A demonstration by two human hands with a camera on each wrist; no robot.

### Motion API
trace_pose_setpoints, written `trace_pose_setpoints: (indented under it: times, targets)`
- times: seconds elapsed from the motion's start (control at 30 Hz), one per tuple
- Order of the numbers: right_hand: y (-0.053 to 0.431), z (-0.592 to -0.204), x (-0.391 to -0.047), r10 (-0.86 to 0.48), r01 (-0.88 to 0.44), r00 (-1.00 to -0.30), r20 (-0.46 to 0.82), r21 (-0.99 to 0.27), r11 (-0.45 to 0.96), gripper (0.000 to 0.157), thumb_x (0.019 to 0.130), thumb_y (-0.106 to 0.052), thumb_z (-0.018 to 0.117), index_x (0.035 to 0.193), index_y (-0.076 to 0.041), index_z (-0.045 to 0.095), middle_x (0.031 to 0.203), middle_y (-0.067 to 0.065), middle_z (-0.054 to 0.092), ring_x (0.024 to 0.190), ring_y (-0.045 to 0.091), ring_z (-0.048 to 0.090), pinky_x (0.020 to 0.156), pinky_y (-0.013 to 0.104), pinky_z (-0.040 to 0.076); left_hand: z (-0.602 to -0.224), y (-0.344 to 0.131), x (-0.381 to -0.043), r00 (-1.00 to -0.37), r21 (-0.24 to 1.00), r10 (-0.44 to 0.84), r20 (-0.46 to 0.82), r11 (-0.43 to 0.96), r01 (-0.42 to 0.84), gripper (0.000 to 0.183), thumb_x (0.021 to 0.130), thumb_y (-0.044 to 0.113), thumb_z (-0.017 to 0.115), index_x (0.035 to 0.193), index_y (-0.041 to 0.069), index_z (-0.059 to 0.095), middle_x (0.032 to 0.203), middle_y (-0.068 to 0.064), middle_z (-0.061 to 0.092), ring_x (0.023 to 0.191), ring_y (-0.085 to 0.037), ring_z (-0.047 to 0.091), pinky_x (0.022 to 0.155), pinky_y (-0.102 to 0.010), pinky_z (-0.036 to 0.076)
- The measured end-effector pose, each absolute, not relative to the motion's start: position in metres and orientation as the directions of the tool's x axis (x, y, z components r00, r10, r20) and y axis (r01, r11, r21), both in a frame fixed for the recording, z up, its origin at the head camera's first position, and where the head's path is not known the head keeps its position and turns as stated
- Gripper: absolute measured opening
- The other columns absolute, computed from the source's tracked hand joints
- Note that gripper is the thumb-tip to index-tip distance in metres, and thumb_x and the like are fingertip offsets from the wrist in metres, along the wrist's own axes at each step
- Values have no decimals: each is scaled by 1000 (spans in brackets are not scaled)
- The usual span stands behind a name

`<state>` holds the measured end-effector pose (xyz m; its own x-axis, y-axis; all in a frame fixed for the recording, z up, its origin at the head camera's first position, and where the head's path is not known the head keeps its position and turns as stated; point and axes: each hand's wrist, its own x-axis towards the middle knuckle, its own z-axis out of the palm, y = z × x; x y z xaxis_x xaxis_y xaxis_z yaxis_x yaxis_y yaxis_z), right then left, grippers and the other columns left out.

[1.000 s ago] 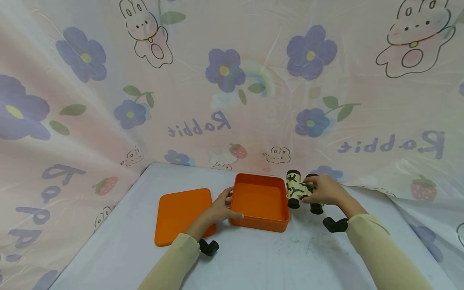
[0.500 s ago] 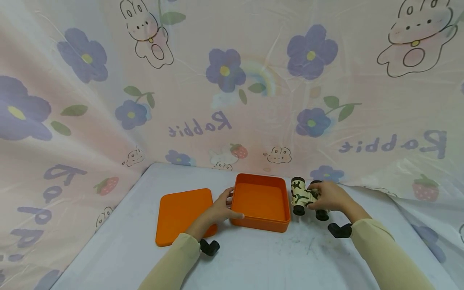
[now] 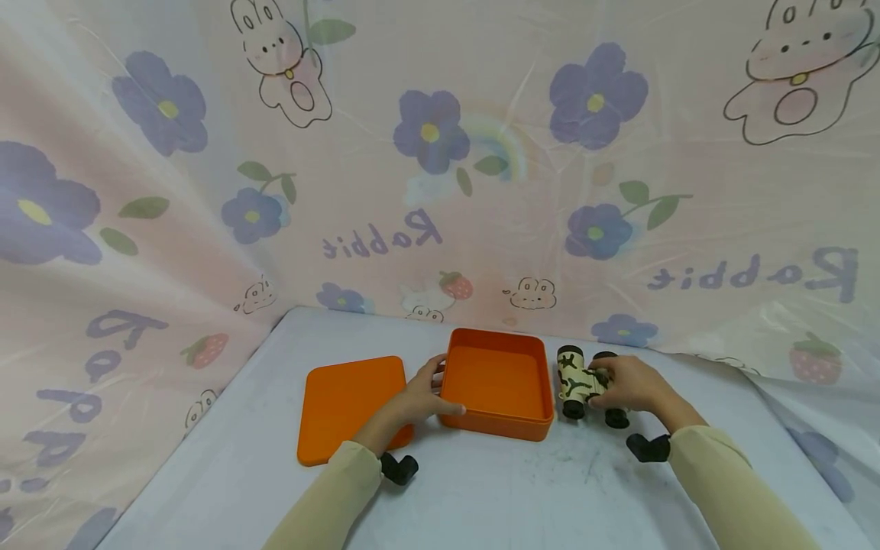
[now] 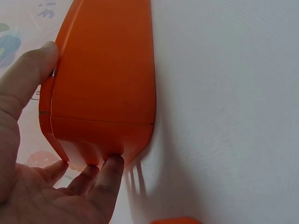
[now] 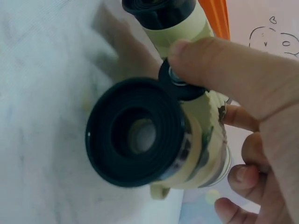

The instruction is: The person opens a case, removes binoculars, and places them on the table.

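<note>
An uncovered orange box (image 3: 499,374) stands on the white table. My left hand (image 3: 415,393) holds it at the near left corner. In the left wrist view the thumb rests at the rim of the box (image 4: 103,60), and the fingertips touch its side wall. To the right of the box are toy binoculars (image 3: 574,380) in cream camouflage with black ends. My right hand (image 3: 634,383) grips them by the middle. In the right wrist view its thumb lies on the black centre knob of the binoculars (image 5: 191,140). Whether they touch the tabletop, I cannot tell.
A flat orange lid (image 3: 347,409) lies left of the box, partly under the left forearm. The white table (image 3: 516,496) ends at the back against a printed curtain (image 3: 481,229) with rabbits and flowers. Another curtain side closes in on the left.
My right hand has moved the binoculars a little right and nearer to me, away from the box's side. The left hand, box and lid have stayed in place.
</note>
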<state>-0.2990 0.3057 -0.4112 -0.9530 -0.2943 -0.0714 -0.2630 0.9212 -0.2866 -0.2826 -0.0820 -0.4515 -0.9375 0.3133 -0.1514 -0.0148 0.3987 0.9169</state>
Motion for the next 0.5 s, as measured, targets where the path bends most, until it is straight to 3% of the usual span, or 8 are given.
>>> trace_pose_setpoints:
  times: [0.17, 0.4, 0.5]
  targets:
    - [309, -416, -299, -288, -253, -954, -84, -286, 924, 79, 66, -44, 84, 130, -4, 59, 101, 8, 69, 75, 16, 54, 66, 41, 51, -450, -82, -283, -936, 919, 319, -146, 394, -9, 103, 74, 22, 84, 154, 15, 20, 154, -14, 32, 134, -36, 44, 109, -56, 38]
    - [311, -423, -299, -288, -257, -954, -80, -276, 926, 78, 66, -45, 84, 128, -5, 61, 113, 17, 67, 92, 27, 63, 75, 52, 54, -452, -82, -283, -938, 915, 314, -148, 404, -9, 103, 73, 23, 85, 154, 17, 20, 154, -12, 33, 134, -34, 44, 109, -55, 38]
    - [311, -424, -299, -289, -257, -954, -83, -276, 926, 78, 66, -45, 84, 128, -5, 60, 111, 16, 68, 88, 25, 62, 73, 51, 53, -451, -82, -282, -939, 913, 311, -147, 407, -8, 103, 73, 23, 85, 154, 17, 20, 154, -12, 33, 134, -35, 44, 109, -55, 39]
